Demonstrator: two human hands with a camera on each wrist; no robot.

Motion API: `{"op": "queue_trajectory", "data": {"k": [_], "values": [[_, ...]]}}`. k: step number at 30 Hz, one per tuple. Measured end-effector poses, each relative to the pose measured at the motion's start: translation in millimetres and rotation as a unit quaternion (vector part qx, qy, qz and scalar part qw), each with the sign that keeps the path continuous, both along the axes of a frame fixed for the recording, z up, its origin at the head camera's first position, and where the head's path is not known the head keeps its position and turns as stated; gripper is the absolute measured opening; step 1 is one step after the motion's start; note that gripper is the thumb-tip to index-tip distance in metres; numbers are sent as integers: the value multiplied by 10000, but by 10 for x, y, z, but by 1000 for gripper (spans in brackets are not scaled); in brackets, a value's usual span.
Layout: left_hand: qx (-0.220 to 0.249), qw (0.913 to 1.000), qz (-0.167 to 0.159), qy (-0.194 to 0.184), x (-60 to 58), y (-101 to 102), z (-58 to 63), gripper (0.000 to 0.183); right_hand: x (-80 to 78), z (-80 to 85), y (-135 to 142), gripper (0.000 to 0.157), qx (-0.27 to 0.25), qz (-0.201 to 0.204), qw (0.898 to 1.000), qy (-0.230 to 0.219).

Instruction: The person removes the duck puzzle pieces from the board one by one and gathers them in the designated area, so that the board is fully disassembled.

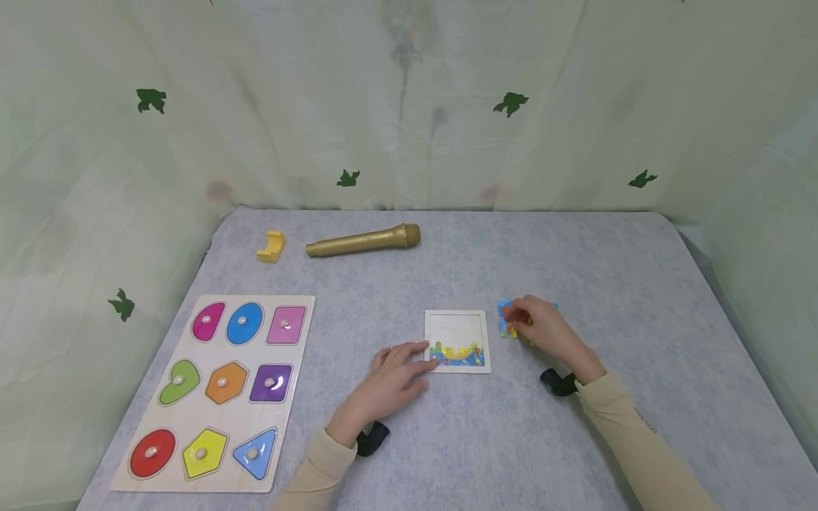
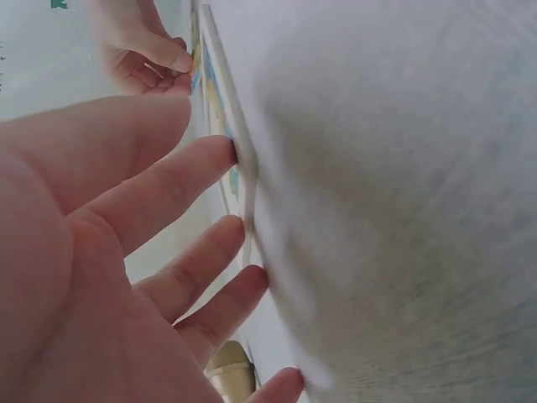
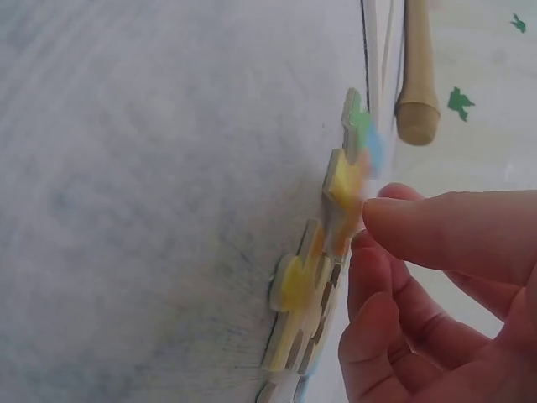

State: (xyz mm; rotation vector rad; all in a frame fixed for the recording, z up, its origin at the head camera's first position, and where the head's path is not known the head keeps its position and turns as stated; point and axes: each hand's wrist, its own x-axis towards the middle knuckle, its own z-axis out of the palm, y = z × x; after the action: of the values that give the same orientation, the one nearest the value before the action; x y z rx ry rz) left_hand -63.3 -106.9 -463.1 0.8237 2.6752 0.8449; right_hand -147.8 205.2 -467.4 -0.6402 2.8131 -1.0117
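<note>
A small square puzzle tray (image 1: 456, 328) with a pale frame lies on the table, its bottom row filled with blue and yellow jigsaw pieces (image 1: 459, 355). My left hand (image 1: 397, 380) rests at the tray's left side, fingers spread and fairly straight; in the left wrist view its fingertips (image 2: 225, 151) touch the tray's edge. Just right of the tray, my right hand (image 1: 543, 326) pinches a colourful puzzle piece (image 3: 352, 214) between thumb and fingers, low over a group of loose pieces (image 3: 294, 285). The hand partly hides these pieces in the head view.
A wooden shape board (image 1: 297, 426) with knobbed coloured shapes lies at the left. Toward the back are a gold microphone (image 1: 364, 241) and a yellow U-shaped block (image 1: 273, 246). A pale cloth with green leaf shapes hangs behind the table.
</note>
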Motion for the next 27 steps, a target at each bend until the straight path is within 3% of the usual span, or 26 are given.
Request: {"op": "queue_trajectory", "data": {"k": [9, 14, 20, 27], "values": [[-101, 9993, -95, 334, -5, 30, 9, 35, 15, 38, 47, 10, -675, -201, 9975, -104], [-128, 9981, -311, 509, -5, 142, 21, 34, 21, 116, 52, 8, -900, -249, 9956, -63], [-484, 9961, -657, 330, -13, 308, 31, 38, 36, 87, -10, 11, -651, -4, 9974, -300], [-620, 9948, -705, 384, -12, 362, 19, 40, 73, 4, -10, 13, -260, -48, 9995, -182]]}}
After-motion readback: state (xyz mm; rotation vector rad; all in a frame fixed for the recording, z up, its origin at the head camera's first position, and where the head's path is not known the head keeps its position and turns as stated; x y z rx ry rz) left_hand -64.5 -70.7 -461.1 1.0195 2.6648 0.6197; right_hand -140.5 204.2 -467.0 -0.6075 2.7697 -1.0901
